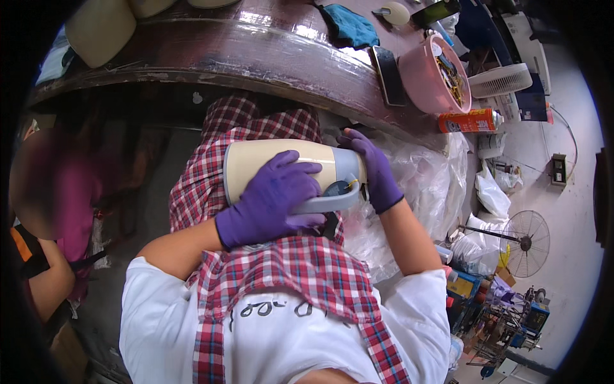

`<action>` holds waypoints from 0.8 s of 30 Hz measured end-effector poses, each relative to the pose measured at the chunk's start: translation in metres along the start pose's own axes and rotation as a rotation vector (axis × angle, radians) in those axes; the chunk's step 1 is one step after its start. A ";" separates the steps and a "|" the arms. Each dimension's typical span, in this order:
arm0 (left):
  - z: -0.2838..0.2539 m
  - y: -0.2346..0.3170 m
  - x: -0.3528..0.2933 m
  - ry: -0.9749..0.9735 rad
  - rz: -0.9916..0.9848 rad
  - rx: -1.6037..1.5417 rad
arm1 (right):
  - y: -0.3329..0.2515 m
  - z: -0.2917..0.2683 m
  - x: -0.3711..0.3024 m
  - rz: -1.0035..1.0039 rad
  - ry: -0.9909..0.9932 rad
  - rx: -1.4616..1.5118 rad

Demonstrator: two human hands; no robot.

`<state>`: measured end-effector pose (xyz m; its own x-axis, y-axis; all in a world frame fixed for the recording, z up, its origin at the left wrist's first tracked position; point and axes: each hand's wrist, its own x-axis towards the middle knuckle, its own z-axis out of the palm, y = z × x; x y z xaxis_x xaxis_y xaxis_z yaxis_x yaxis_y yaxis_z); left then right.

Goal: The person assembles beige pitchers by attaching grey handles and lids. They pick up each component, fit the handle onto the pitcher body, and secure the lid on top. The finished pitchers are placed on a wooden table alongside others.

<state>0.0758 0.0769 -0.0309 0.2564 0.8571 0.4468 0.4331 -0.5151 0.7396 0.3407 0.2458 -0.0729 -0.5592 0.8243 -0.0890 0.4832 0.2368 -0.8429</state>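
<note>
Across my lap lies a cream vacuum jug [256, 160] on its side, with a grey-blue collar and its top end to the right. Its grey-blue handle [327, 203] faces me, and a small dark tag [336, 187] hangs beside it on a yellow tie. My left hand [276, 197], in a purple glove, holds the body, with some fingers across it and others by the handle. Cupped round the top end is my right hand [377, 169], also gloved in purple; its palm hides the mouth. A checked apron [281, 272] covers my lap.
A dark, shiny table [256, 54] curves ahead, with more cream jugs [100, 32], a blue cloth [350, 25], a phone [388, 75], a pink bucket [419, 77] and a spray can [470, 120]. Clear plastic sheeting [428, 185] bulges at right. Another person [77, 192] sits at left.
</note>
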 end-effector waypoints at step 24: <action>-0.154 -0.017 0.015 0.663 -0.168 -0.407 | -0.046 0.098 0.013 -0.135 0.399 0.293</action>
<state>-0.0609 0.0976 0.0409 -0.4071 0.8087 0.4245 0.0376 -0.4496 0.8924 0.2449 0.1949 -0.0874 -0.2749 0.9421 0.1922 0.1831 0.2475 -0.9514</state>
